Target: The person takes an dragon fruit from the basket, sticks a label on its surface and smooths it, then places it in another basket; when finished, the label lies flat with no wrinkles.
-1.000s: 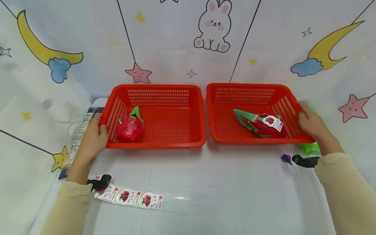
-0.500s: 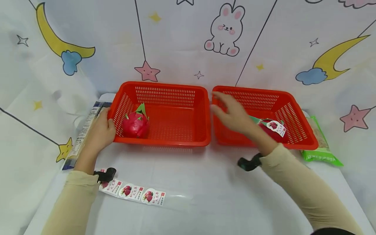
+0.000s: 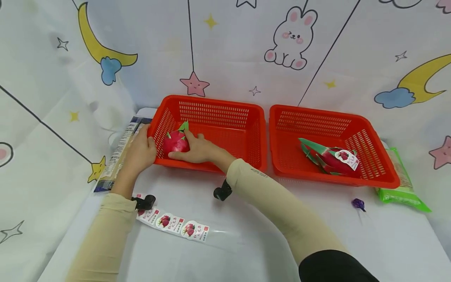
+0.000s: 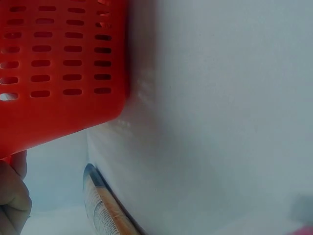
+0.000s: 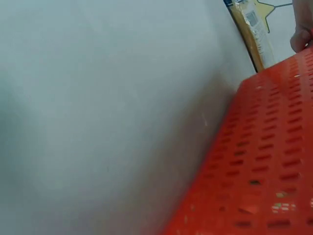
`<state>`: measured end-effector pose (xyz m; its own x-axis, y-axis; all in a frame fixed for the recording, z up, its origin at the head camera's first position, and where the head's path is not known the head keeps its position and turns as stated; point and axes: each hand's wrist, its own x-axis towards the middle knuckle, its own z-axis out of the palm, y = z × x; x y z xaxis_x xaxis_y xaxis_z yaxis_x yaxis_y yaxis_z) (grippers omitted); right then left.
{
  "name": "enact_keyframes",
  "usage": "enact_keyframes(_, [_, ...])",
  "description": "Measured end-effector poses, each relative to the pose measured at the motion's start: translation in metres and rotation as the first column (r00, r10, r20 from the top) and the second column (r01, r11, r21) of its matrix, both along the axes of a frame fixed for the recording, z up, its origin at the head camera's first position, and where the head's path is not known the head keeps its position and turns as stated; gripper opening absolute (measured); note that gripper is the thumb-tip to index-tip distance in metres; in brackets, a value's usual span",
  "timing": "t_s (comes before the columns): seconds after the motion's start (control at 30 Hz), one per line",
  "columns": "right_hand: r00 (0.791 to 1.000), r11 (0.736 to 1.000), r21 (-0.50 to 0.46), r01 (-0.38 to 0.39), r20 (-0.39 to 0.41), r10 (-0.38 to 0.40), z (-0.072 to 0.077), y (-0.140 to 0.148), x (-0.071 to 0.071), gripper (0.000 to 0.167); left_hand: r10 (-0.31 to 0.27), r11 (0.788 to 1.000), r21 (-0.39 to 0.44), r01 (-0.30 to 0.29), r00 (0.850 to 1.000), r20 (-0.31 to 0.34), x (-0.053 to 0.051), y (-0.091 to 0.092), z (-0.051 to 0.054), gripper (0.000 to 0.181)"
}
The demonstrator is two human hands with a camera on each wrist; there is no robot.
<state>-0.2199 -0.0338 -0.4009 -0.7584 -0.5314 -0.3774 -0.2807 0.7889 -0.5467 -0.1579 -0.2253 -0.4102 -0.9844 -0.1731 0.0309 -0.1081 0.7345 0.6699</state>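
Pink dragon fruit [image 3: 175, 142] now meets fingers [image 3: 190, 138] of the right hand [image 3: 199, 151].

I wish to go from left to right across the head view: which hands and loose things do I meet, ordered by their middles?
Blue-and-white packet, left hand, round dragon fruit, right hand, labelled dragon fruit, purple lollipop, green packet.

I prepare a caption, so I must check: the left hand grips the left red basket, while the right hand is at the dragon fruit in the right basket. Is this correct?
Not quite. The head view shows the right hand at the dragon fruit in the left red basket; the left hand does grip that basket.
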Motion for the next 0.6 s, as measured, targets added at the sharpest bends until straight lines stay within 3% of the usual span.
enact_keyframes(0.3, [0.99,0.981,-0.157,0.115,0.099,-0.101,-0.0063,-0.011,-0.0002,0.102,0.012,1.0,-0.006,-0.012,1.0,0.023,-0.0011,0.0049,0.0006,0.056])
enact_keyframes(0.47, [0.982,0.975,-0.138,0.176,0.098,-0.164,-0.0018,-0.0094,-0.0025,0.085,0.029,0.999,-0.015,-0.029,0.999,0.024,-0.0003,0.004,-0.0012,0.056])
enact_keyframes(0.6, [0.982,0.978,-0.112,0.176,0.083,-0.167,0.0003,-0.0069,-0.0049,0.08,0.029,1.0,-0.01,-0.029,0.999,0.016,-0.0006,0.0036,-0.0017,0.056])
